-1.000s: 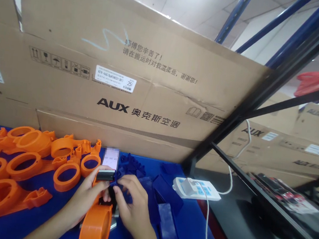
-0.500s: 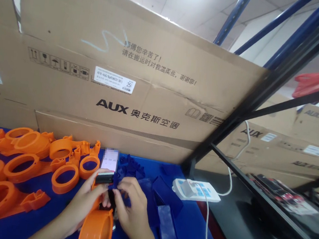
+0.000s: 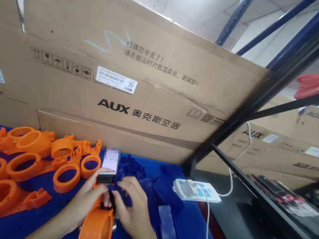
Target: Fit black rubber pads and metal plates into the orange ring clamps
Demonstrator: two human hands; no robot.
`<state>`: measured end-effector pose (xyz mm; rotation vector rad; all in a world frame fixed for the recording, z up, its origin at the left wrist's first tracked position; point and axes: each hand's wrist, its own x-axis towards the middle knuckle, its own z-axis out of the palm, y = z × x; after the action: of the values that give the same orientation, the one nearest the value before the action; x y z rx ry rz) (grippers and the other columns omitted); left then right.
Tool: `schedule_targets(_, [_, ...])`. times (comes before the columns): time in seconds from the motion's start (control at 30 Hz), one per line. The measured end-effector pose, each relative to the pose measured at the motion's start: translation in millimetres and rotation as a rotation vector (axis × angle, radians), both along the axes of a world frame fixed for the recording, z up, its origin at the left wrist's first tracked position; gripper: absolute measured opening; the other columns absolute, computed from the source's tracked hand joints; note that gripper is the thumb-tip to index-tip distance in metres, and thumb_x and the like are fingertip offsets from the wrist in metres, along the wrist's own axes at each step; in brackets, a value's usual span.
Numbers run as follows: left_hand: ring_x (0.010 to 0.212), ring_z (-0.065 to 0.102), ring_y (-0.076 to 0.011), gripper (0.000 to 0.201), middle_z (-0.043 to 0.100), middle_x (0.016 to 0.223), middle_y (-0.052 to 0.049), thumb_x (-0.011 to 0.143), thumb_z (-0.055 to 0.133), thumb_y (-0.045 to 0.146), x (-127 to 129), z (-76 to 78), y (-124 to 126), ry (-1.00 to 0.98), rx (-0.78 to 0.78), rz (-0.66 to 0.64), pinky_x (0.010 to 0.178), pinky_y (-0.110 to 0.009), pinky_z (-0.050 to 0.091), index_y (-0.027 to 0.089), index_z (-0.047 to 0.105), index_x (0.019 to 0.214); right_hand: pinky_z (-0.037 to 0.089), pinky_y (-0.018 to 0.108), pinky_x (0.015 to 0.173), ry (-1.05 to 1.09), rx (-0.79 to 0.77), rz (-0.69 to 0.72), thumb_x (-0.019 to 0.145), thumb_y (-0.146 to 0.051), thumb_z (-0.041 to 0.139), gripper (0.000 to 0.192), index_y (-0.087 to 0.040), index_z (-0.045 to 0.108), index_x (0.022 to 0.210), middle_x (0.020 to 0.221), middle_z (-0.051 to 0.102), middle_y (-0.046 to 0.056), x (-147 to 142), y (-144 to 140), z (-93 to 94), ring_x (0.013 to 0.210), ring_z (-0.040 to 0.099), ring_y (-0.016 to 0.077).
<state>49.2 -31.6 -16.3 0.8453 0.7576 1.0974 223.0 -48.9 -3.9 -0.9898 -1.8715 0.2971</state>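
The left hand (image 3: 91, 197) is closed around the arm of an orange tape dispenser body (image 3: 95, 227), its thumb laid across toward a black roller (image 3: 105, 178) at the far end; the body is held over the blue table (image 3: 191, 230), about midway between its left and right edges, with the big ring toward the near side. The right hand (image 3: 135, 206) is half curled, thumb and forefinger slightly apart at a small blue plastic piece (image 3: 112, 186) just beside the roller; whether they pinch it or only touch it, I cannot tell. A pale item under the ring is mostly hidden. Just beyond the left hand, near the table's back edge, a phone (image 3: 110, 161) shows a timer, and to the right of it lies a heap of small blue parts (image 3: 133, 166). More orange dispenser bodies (image 3: 21, 167) cover the table's left part up to the back edge, some overlapping. Right of the right hand are flat dark blue pieces (image 3: 168, 222). A white power strip (image 3: 211, 194) lies across the table's right edge near the back corner, a plug in it and a cable running toward the near side. An AUX carton (image 3: 156, 97) stands along the back edge
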Motion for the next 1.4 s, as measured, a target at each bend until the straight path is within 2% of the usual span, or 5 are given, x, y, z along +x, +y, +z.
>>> schedule_targets(0.47, [0.068, 0.067, -0.02, 0.043, 0.072, 0.077, -0.002, 0.082, 0.074, 0.029, -11, -4.8, 1, -0.177, -0.044, -0.094, 0.073, -0.033, 0.053, 0.025, 0.064, 0.123, 0.061, 0.036, 0.076, -0.003, -0.023, 0.025, 0.092, -0.019, 0.068, 0.025, -0.023, 0.072, 0.116, 0.103, 0.075, 0.01, -1, -2, 3.7, 0.092, 0.07, 0.0246])
schedule_targets(0.67, [0.064, 0.067, -0.02, 0.076, 0.07, 0.07, 0.0, 0.081, 0.081, 0.028, -13, -5.5, -1, -0.146, -0.023, -0.107, 0.07, -0.033, 0.053, 0.028, 0.047, 0.149, 0.059, 0.034, 0.077, 0.183, -0.102, 0.096, 0.098, -0.026, 0.061, 0.024, -0.024, 0.07, 0.12, 0.097, 0.072, 0.007, -4, -6, 6.6, 0.084, 0.068, 0.0209])
schedule_targets(0.87, [0.054, 0.068, -0.0215, 0.11, 0.073, 0.075, -0.001, 0.073, 0.084, 0.031, -11, 1.1, -9, -0.217, -0.008, -0.266, 0.062, -0.038, 0.057, 0.034, 0.022, 0.164, 0.055, 0.044, 0.095, 0.128, -0.286, 0.228, 0.098, -0.051, 0.061, 0.045, -0.027, 0.061, 0.136, 0.122, 0.065, 0.01, -5, -6, 14.3, 0.111, 0.064, 0.0272])
schedule_targets(1.13, [0.134, 0.058, -0.0364, 0.08, 0.067, 0.137, -0.01, 0.076, 0.086, 0.031, -12, 0.1, -8, -0.163, 0.095, -0.254, 0.114, -0.052, 0.041, 0.034, 0.052, 0.149, 0.053, 0.032, 0.08, 0.412, -0.511, 0.339, 0.09, -0.059, 0.07, 0.042, -0.024, 0.065, 0.113, 0.098, 0.063, 0.003, -4, -1, 9.4, 0.089, 0.061, 0.0206])
schedule_targets(1.4, [0.146, 0.047, -0.0366, 0.054, 0.059, 0.152, -0.008, 0.09, 0.076, 0.03, -5, -18.7, 0, 0.073, 0.317, -0.178, 0.123, -0.054, 0.032, 0.033, 0.06, 0.141, 0.044, 0.021, 0.057, 0.622, -0.689, 0.295, 0.088, -0.044, 0.079, 0.032, -0.024, 0.064, 0.107, 0.094, 0.059, -0.001, -6, 1, 2.5, 0.07, 0.052, 0.0117])
